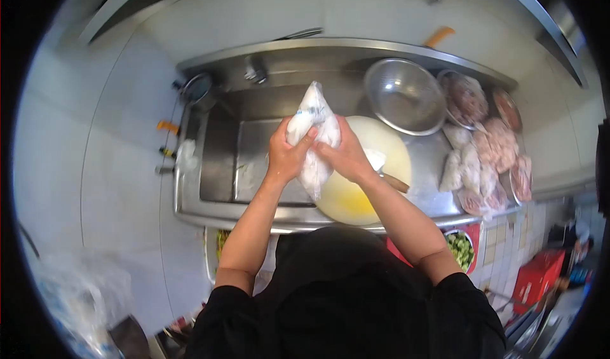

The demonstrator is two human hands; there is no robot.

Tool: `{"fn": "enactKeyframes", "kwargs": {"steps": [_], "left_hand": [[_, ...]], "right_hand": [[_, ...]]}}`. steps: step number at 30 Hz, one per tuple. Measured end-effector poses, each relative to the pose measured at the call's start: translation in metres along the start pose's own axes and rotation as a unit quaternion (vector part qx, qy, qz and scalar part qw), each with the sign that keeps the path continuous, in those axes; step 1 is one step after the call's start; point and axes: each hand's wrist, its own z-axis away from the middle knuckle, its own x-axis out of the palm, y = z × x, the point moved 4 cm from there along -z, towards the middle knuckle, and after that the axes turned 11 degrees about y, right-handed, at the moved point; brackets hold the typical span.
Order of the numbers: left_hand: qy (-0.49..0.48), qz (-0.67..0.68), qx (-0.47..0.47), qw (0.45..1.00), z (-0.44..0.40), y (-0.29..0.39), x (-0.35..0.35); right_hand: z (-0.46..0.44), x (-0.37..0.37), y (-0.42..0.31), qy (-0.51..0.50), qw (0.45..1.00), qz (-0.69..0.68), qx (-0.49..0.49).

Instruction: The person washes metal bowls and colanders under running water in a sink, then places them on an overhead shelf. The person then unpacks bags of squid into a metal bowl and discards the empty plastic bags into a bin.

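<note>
A whitish plastic bag with blue print, full of something pale, is held up between both hands, over the sink edge and a round cutting board. My left hand grips its left side, and my right hand grips its right side, the thumbs meeting near the middle. Under my right forearm a knife with a wooden handle lies on the board, its blade partly hidden. Yellow colouring shows on the lower part of the board.
The sink basin is at the left. A steel bowl stands behind the board. Bagged meat and pale bags lie at the right. Chopped greens sit in a container below the counter. An orange handle shows at the back.
</note>
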Motion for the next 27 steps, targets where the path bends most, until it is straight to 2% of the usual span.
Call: {"fn": "enactKeyframes", "kwargs": {"steps": [4,9,10,12,17,19,22,24,26,27], "left_hand": [[-0.063,-0.038,0.050,0.996,-0.002,0.005,0.066],[-0.080,-0.047,0.080,0.993,-0.013,-0.014,0.133],[-0.089,-0.050,0.080,0.992,-0.015,-0.017,0.144],[-0.103,-0.061,0.075,0.990,-0.022,-0.024,0.163],[-0.106,-0.076,0.065,0.989,-0.033,-0.041,0.200],[-0.115,-0.087,0.086,0.986,-0.035,-0.037,0.212],[-0.114,-0.113,0.061,0.985,-0.056,-0.032,0.224],[-0.143,-0.107,0.020,0.984,-0.080,-0.054,0.233],[-0.139,-0.166,0.095,0.972,-0.096,-0.055,0.244],[-0.133,-0.169,0.087,0.973,-0.100,-0.054,0.249]], "right_hand": [[-0.007,-0.060,0.023,0.098,0.995,0.018,0.008],[-0.018,-0.118,0.027,0.192,0.981,-0.008,0.006],[-0.023,-0.127,0.033,0.199,0.980,-0.013,0.009],[-0.032,-0.145,0.042,0.229,0.971,0.076,0.006],[-0.050,-0.177,0.063,0.277,0.956,0.098,0.017],[-0.061,-0.189,0.079,0.276,0.953,0.125,-0.024],[-0.079,-0.202,0.089,0.281,0.952,0.116,-0.040],[-0.090,-0.204,0.079,0.296,0.951,0.084,-0.010],[-0.110,-0.211,0.083,0.320,0.937,-0.127,0.067],[-0.117,-0.215,0.078,0.313,0.939,-0.125,0.073]]}}
